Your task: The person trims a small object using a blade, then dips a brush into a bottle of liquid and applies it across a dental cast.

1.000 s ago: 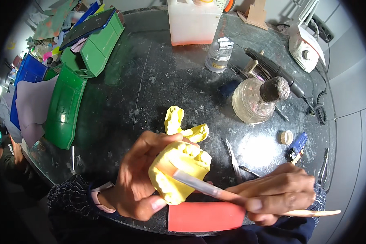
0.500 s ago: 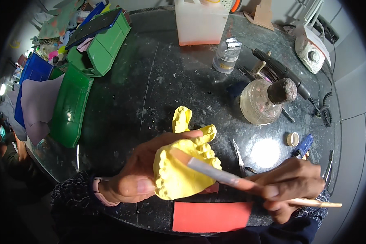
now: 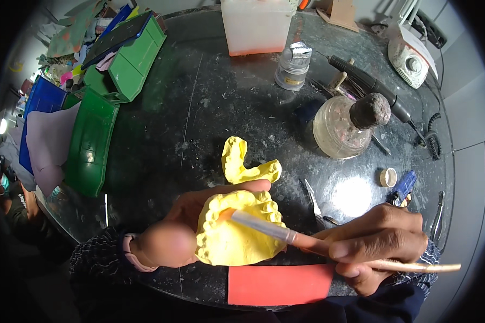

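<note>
My left hand [image 3: 170, 237] is closed round a yellow dental cast [image 3: 242, 245] with a ridge of molded teeth, held tilted toward me. My right hand [image 3: 380, 247] grips a wooden-handled brush [image 3: 261, 226] with a metal ferrule; its orange tip touches the inner surface of the cast, near the left side of the teeth. A second, U-shaped yellow cast [image 3: 253, 175] lies on the dark worktop [image 3: 156, 134] just beyond my hands. A red rectangular sheet [image 3: 277, 288] lies below the held cast. Between it and my right hand, a metal knife [image 3: 313, 204] is partly visible.
Green bins [image 3: 137, 62] and a blue bin [image 3: 35, 97] crowd the left. A white container [image 3: 256, 29], lidded jar [image 3: 291, 72], glass burner [image 3: 342, 137], handpiece [image 3: 382, 91], white control box [image 3: 409, 62] and small cap [image 3: 388, 177] stand behind and right. Another person [image 3: 27, 210] is at far left.
My left hand has turned the held cast so its teeth arc lies at the top. The brush tip has shifted across it, and my right hand has moved slightly right.
</note>
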